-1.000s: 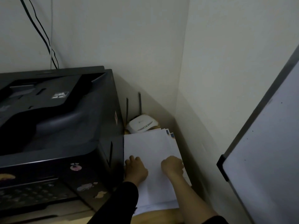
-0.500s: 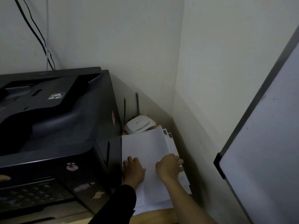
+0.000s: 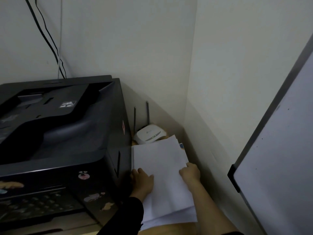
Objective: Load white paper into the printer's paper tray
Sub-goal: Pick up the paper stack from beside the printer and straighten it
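A stack of white paper [image 3: 162,168] lies on a wooden surface in the corner, just right of the black printer [image 3: 61,141]. My left hand [image 3: 142,181] rests flat on the stack's left side, next to the printer's side wall. My right hand [image 3: 190,172] grips the right edge of the upper sheets, fingers curled under them. The top sheets sit lifted and skewed over the lower ones. The printer's paper tray is not clearly visible.
A white router [image 3: 150,134] with two upright antennas stands behind the paper against the wall. A framed whiteboard [image 3: 279,158] leans at the right. Cables [image 3: 47,36] hang down the wall behind the printer. Stickers dot the printer's front.
My right hand has slid from the middle of the stack to its right edge and curled under the top sheets. The upper sheets have shifted and lifted slightly. My left hand has stayed put.
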`<state>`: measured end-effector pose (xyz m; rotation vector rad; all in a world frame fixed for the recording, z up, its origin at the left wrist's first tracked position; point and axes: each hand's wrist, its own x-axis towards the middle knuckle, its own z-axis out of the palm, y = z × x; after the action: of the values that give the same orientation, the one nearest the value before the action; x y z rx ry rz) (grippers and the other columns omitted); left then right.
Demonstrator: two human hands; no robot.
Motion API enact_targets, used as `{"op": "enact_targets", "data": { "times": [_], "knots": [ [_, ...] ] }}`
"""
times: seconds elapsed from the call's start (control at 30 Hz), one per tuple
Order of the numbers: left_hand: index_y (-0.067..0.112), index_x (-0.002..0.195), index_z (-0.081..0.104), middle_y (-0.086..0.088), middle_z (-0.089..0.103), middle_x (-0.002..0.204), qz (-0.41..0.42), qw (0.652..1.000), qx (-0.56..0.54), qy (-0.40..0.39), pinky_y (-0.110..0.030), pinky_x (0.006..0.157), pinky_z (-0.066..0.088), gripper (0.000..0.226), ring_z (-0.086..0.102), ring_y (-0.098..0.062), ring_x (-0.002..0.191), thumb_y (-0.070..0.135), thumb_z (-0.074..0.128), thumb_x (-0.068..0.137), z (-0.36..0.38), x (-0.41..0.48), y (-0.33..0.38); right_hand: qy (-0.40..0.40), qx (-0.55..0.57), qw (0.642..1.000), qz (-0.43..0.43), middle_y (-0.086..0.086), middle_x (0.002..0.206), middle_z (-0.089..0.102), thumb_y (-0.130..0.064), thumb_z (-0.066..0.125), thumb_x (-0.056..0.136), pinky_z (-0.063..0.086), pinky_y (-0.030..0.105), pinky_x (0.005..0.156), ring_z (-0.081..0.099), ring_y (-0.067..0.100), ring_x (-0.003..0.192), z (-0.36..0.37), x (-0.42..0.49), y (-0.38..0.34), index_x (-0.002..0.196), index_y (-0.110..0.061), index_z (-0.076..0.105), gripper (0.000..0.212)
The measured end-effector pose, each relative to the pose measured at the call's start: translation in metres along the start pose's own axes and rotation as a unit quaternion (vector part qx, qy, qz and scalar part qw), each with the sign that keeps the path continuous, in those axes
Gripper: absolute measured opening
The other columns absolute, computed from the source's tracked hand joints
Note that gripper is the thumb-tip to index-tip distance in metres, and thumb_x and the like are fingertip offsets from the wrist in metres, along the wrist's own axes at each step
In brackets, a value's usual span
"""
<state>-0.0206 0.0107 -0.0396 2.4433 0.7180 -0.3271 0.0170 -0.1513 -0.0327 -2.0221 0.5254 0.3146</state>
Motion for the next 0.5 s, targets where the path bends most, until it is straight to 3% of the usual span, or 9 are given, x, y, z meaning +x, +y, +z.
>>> {"op": "enact_targets", "data": {
  "times": [0.1, 0.27, 0.37, 0.5],
  "knots": [
    [-0.001, 0.138, 0.029, -0.016, 0.023, 0.148, -0.020, 0.999, -0.040, 0.007, -0.040, 0.110, 0.031, 0.065, 0.026, -0.033, 0.135, 0.037, 0.053, 0.091, -0.001, -0.003, 0.002, -0.006, 0.022, 1.000, 0.020, 0.022, 0.108, 0.064, -0.004, 0.057, 0.087, 0.046, 0.030, 0.073, 0.060, 0.034, 0.093, -0.008, 0.003, 0.010, 0.103, 0.003, 0.062, 0.019],
    [-0.004, 0.138, 0.026, -0.019, 0.029, 0.147, -0.076, 0.986, -0.146, 0.041, -0.044, 0.106, 0.035, 0.073, 0.030, -0.036, 0.135, 0.033, 0.062, 0.087, -0.004, -0.005, 0.013, -0.024, 0.053, 0.997, 0.049, 0.023, 0.110, 0.063, -0.005, 0.057, 0.090, 0.044, 0.033, 0.075, 0.055, 0.029, 0.084, -0.020, 0.002, 0.027, 0.112, 0.007, 0.061, 0.025],
    [-0.008, 0.134, 0.034, -0.022, 0.039, 0.142, -0.118, 0.978, -0.164, 0.044, -0.044, 0.102, 0.044, 0.071, 0.044, -0.038, 0.128, 0.035, 0.064, 0.086, -0.008, -0.005, 0.022, -0.037, 0.086, 0.995, 0.047, 0.019, 0.102, 0.062, -0.005, 0.057, 0.091, 0.044, 0.033, 0.076, 0.056, 0.028, 0.084, -0.024, 0.003, 0.032, 0.114, 0.006, 0.060, 0.026],
    [-0.005, 0.129, 0.049, -0.021, 0.052, 0.135, -0.110, 0.983, -0.149, 0.011, -0.039, 0.096, 0.050, 0.062, 0.054, -0.036, 0.119, 0.038, 0.062, 0.086, -0.016, -0.003, 0.027, -0.033, 0.141, 0.988, 0.046, 0.016, 0.100, 0.063, -0.002, 0.057, 0.090, 0.045, 0.034, 0.076, 0.058, 0.029, 0.085, -0.031, 0.005, 0.039, 0.116, 0.006, 0.060, 0.027]
  ]
}}
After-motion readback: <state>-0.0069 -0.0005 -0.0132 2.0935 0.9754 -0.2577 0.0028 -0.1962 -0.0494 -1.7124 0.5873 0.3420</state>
